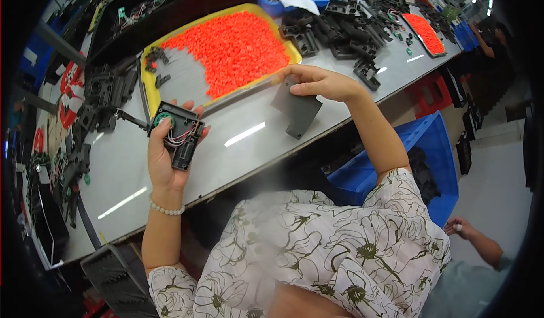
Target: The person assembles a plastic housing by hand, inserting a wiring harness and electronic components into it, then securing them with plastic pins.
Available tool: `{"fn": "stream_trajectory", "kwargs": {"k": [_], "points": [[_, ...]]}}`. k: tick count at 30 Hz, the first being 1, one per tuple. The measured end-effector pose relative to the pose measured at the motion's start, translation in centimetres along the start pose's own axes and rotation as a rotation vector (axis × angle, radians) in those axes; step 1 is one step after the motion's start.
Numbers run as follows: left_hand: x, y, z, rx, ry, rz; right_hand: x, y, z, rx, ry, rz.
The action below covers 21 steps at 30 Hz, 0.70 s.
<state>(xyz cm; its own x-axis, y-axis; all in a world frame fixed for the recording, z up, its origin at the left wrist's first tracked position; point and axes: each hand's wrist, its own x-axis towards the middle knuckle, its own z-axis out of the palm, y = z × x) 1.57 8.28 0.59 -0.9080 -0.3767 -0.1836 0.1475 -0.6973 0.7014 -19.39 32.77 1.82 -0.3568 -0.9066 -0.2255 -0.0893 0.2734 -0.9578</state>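
Observation:
My left hand [168, 148] is closed around a black plastic housing [190, 126], its open inside facing up. A green circuit board [162, 120] and thin red and white wires [180, 139] show in it, with my thumb resting beside the board. A black arm-like piece [131, 118] sticks out from its left side. In my right hand [323, 86] is a flat dark grey plastic cover [302, 111], pinched near its upper end between thumb and fingers. The cover hangs tilted over the white table [243, 159], apart from the housing.
Beyond my hands lies a yellow-rimmed tray [146, 91] of small orange pieces [241, 52]. Black plastic parts are heaped left [105, 91] and far right [345, 32]. A blue crate [450, 176] stands below the table's right edge. Another person's hand [462, 227] shows at lower right.

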Motion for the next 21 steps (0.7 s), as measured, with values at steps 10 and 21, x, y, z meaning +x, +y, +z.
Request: {"fn": "stream_trajectory", "kwargs": {"k": [10, 21], "points": [[-3.4, -3.8, -2.2, -0.091, 0.145, 0.133, -0.5, -0.3, 7.3, -0.985, 0.434, -0.029], [-4.0, -5.1, -2.6, -0.139, 0.117, 0.183, 0.4, 0.9, 8.4, -0.896, 0.562, -0.062]]}}
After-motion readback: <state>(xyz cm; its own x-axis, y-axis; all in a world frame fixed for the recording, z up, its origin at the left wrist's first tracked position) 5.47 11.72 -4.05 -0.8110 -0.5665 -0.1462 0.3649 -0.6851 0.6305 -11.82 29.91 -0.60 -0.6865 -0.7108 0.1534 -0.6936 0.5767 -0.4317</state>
